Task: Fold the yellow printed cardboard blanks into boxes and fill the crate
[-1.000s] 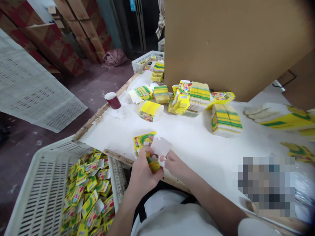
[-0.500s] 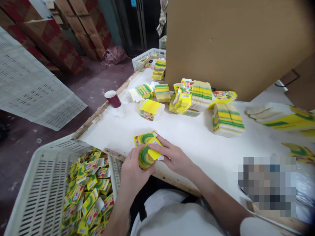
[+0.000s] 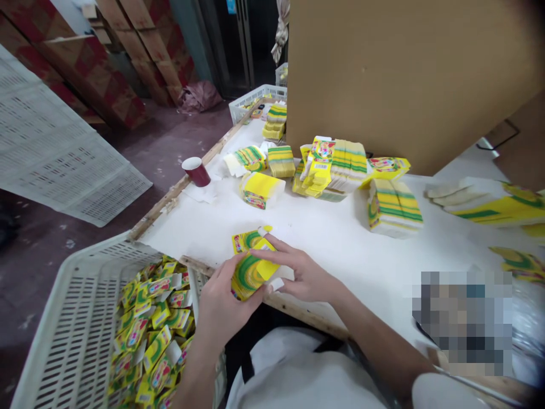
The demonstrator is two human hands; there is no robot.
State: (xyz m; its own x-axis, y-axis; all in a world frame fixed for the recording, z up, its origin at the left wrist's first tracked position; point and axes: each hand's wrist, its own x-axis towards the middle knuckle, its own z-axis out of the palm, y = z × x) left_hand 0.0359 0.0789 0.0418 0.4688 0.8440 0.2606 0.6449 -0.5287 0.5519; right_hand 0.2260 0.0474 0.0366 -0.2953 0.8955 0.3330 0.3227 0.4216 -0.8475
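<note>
My left hand (image 3: pixel 225 304) is closed around a small yellow-and-green carton (image 3: pixel 247 275), held above the table's front edge. From the right, my right hand (image 3: pixel 306 272) spans the carton's end, the index finger along its top by a yellow flap and the thumb lower down. White wraps cover the right thumb and one fingertip. Behind the held carton, another yellow-and-green carton piece (image 3: pixel 243 238) lies on the white table (image 3: pixel 204 227), close to the wrapped fingertip. The undersides of my grip are hidden.
At left stands a white crate (image 3: pixel 80 318) with many small yellow cartons (image 3: pixel 157 341). Bundles of flat cartons (image 3: pixel 349 162) line the table's back, before a large cardboard sheet (image 3: pixel 404 74). A maroon cup (image 3: pixel 198 172) stands near the left edge.
The held carton has turned slightly and shifted left and down, showing more of its green face. My right thumb has moved down and away from the flap, and the fingers have spread wider.
</note>
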